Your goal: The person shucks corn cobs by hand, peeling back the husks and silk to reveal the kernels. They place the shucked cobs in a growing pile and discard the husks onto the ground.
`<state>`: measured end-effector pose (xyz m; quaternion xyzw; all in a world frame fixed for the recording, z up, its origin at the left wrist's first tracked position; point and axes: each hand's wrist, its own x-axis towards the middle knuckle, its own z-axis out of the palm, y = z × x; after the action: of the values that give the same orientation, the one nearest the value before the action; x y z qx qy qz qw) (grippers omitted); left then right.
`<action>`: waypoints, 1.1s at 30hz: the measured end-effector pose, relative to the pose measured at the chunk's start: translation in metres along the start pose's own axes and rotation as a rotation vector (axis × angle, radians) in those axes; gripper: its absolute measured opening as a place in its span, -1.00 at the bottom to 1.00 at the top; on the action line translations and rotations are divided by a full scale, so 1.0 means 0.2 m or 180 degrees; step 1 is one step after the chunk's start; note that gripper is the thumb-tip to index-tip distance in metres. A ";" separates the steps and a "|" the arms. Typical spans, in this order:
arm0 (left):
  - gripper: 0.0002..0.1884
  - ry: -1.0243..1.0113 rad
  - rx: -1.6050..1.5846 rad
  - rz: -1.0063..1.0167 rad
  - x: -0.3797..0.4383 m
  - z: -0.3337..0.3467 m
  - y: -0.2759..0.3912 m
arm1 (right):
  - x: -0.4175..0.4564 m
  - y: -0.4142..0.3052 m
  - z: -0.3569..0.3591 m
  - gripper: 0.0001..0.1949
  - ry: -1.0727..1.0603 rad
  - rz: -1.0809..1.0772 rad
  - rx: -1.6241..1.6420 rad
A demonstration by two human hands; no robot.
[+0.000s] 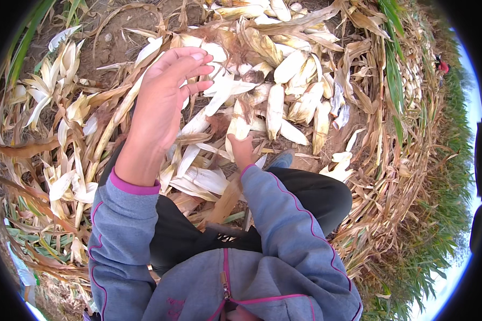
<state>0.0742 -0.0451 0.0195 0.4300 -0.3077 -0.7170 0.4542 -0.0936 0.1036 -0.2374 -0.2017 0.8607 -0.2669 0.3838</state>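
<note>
My left hand (pixel 164 88) is raised over the husks at the left of the pile, palm turned to the right, fingers apart and slightly bent, holding nothing. Lower and to its right, my right hand (pixel 242 150) grips the near end of a pale corn ear in its husk (pixel 239 124), with brown silk lying over the ear. Beyond both hands spreads a heap of husk-covered corn ears (pixel 275 108), some overlapping. Loose pale husk leaves (pixel 203 178) lie between my knees, just below the hands. My fingers partly hide the held ear's near end.
Dry corn stalks (pixel 116 116) and opened husks (pixel 78 186) cover the ground on the left. A shoe (pixel 281 159) touches the heap's near edge. Flattened stalks (pixel 401 176) run along the right, with standing green plants (pixel 438 208) beyond. A person in red (pixel 443 68) is far off.
</note>
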 end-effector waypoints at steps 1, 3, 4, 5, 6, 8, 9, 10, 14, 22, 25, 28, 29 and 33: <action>-0.72 -0.0072 -0.0023 -0.0011 0.00 0.03 0.00 | -0.07 -0.02 -0.02 -0.31 0.0145 0.0082 -0.0238; -0.74 -0.0132 0.0004 -0.0031 0.01 0.02 -0.01 | -0.10 0.14 0.04 -0.33 0.0201 -0.0287 -0.0467; -0.75 -0.0121 0.0039 -0.0030 0.01 -0.02 -0.02 | -0.22 0.04 0.01 -0.34 0.0120 -0.0339 -0.0807; -0.76 -0.0151 0.0066 -0.0029 0.01 -0.03 -0.02 | -0.31 -0.01 -0.02 -0.35 0.0082 -0.0387 -0.1136; -0.78 -0.0222 0.0127 0.0037 0.01 -0.03 -0.02 | -0.34 -0.03 -0.05 -0.40 0.0098 -0.0699 -0.1223; -0.79 -0.0217 0.0416 0.0107 0.00 -0.02 -0.03 | -0.38 -0.07 -0.11 -0.38 0.0197 -0.0890 -0.1593; -0.79 -0.0211 0.0556 0.0151 0.01 -0.02 -0.04 | -0.40 -0.12 -0.14 -0.37 0.0255 -0.0992 -0.1779; -0.78 -0.0167 0.0601 0.0169 0.00 -0.02 -0.05 | -0.41 -0.17 -0.17 -0.35 0.0365 -0.1225 -0.1763; -0.36 0.0596 0.0653 0.0485 0.00 -0.01 -0.11 | -0.46 -0.44 -0.31 -0.30 0.0603 -0.1980 -0.1699; -0.29 -0.0201 -0.1206 -0.0366 0.01 0.13 -0.26 | -0.54 -0.87 -0.61 -0.21 0.0887 -0.3444 -0.1958; -0.34 0.0075 -0.1468 0.0066 0.01 0.17 -0.27 | -0.53 -0.96 -0.67 -0.23 0.0398 -0.3666 -0.1760; -0.43 0.0444 -0.1147 0.0398 0.03 0.22 -0.30 | -0.46 -1.02 -0.68 -0.36 -0.0693 -0.3330 -0.0824; -0.46 0.0424 -0.1088 0.0356 0.03 0.23 -0.31 | -0.41 -1.02 -0.65 -0.36 -0.0801 -0.3266 -0.0410; -0.61 0.0598 -0.0675 0.0151 -0.05 0.29 -0.32 | -0.40 -1.10 -0.55 -0.38 -0.1031 -0.2927 0.0605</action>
<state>-0.0005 -0.0080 -0.0055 0.4374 -0.1965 -0.6911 0.5408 -0.0970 0.0097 0.0036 -0.5635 0.5837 -0.4511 0.3719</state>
